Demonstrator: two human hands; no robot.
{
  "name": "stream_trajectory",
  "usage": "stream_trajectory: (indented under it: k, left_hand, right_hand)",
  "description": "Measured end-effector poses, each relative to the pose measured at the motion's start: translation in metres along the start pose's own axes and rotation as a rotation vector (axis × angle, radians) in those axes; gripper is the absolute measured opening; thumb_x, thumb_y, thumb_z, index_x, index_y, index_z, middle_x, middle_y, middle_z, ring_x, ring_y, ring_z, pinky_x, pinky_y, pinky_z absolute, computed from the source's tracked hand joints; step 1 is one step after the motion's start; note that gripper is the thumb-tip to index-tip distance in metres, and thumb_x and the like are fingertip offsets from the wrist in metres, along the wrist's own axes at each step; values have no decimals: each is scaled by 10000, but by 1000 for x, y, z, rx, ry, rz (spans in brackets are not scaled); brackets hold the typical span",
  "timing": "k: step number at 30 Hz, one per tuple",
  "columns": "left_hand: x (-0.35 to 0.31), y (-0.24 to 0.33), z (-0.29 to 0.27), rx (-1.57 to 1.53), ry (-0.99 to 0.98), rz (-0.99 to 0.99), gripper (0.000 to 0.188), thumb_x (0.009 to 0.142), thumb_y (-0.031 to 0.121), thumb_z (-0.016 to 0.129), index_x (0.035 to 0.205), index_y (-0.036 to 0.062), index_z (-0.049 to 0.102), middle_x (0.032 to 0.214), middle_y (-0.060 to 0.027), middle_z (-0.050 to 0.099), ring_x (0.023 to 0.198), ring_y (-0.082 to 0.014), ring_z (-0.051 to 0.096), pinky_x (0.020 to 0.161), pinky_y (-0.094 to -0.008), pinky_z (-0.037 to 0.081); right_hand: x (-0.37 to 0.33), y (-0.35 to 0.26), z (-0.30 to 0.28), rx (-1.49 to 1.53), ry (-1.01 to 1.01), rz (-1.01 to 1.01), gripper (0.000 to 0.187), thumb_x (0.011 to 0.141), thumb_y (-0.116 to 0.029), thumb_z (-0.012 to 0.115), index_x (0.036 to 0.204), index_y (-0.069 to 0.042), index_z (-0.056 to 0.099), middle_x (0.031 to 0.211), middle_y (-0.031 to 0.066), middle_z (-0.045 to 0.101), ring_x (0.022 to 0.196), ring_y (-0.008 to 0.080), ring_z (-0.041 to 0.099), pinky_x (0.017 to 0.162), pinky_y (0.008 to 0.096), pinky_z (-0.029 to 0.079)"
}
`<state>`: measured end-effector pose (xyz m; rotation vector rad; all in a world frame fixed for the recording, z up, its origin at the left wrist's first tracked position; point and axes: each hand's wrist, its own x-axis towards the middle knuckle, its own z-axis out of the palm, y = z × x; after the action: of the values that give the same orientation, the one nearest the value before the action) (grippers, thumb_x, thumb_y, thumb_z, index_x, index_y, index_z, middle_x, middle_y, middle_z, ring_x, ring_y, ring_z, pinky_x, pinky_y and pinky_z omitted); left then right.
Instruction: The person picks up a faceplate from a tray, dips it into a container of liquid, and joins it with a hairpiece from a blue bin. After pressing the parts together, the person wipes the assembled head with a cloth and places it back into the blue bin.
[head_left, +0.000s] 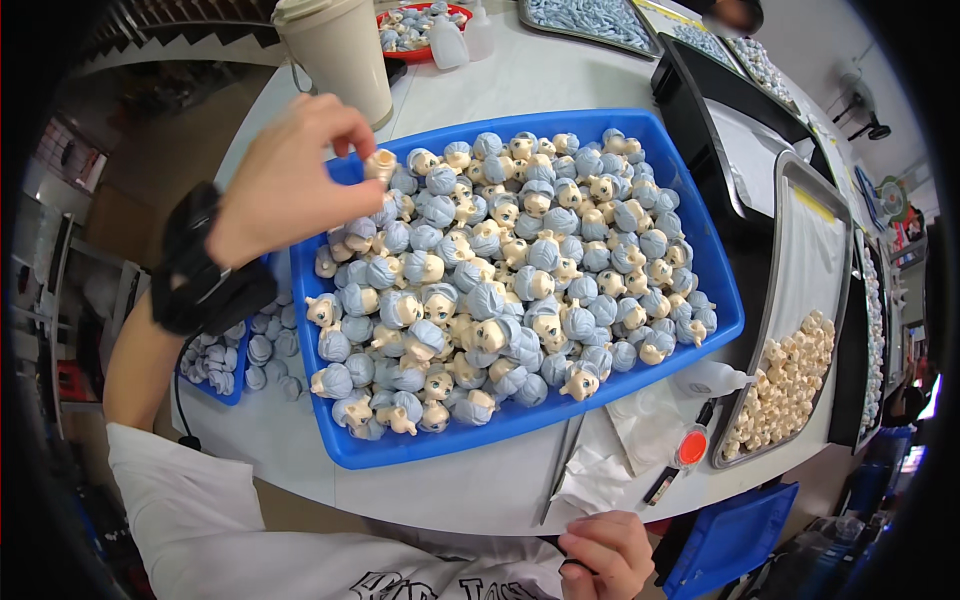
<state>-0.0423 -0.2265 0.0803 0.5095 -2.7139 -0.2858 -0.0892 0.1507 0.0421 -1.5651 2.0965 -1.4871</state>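
Observation:
My left hand (300,180) is raised over the far left corner of a blue tray (335,440). Between its thumb and fingers it pinches a small doll head (381,166), whose cream-coloured underside faces up. Heaped in the tray below are many doll heads (490,335) with pale blue hair and cream faces, lying at all angles. Down at the lower edge, close to my body, my right hand (608,556) is curled closed. A bit of something dark shows by its fingers; what it holds, if anything, I cannot make out.
A metal tray (730,452) with cream pieces stands right, a white squeeze bottle (708,378) beside it. Tissue (600,475), tweezers (562,470) and a red round container (691,447) lie in front. A beige bin (345,60) stands far left, a small blue tray (238,375) left.

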Motion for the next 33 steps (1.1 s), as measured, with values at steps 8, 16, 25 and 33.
stream_trajectory:
  k: [8, 16, 25, 33]
  left_hand:
    - [-130, 53, -56, -643, -177, 82, 264, 549, 121, 701, 769, 37, 582, 711, -77, 609, 590, -177, 588, 542, -255, 452]
    - [-211, 69, 5, -1208, -137, -260, 315, 651, 78, 747, 889, -2, 557, 829, -116, 659, 730, -178, 658, 663, -269, 524]
    - [-212, 59, 9, -1241, 22, -270, 361, 647, 87, 759, 923, -7, 547, 821, -113, 656, 715, -172, 653, 654, -265, 523]
    - [-212, 65, 6, -1215, 87, -250, 371, 635, 75, 761, 929, -11, 552, 800, -110, 650, 692, -173, 646, 636, -266, 519]
  right_hand:
    - [104, -33, 26, -332, 170, 93, 319, 666, -224, 751, 826, 2, 592, 756, 80, 605, 658, 221, 542, 579, 351, 416]
    - [246, 21, 93, -755, -324, 76, 224, 716, -192, 683, 833, -4, 646, 768, 159, 637, 741, 310, 612, 650, 378, 475]
    - [254, 23, 112, -929, -442, 124, 205, 711, -213, 669, 794, -26, 668, 743, 159, 640, 740, 314, 623, 660, 387, 487]
    - [216, -12, 87, -562, -170, -98, 194, 659, -115, 690, 817, -19, 633, 756, 106, 598, 696, 252, 594, 639, 327, 470]
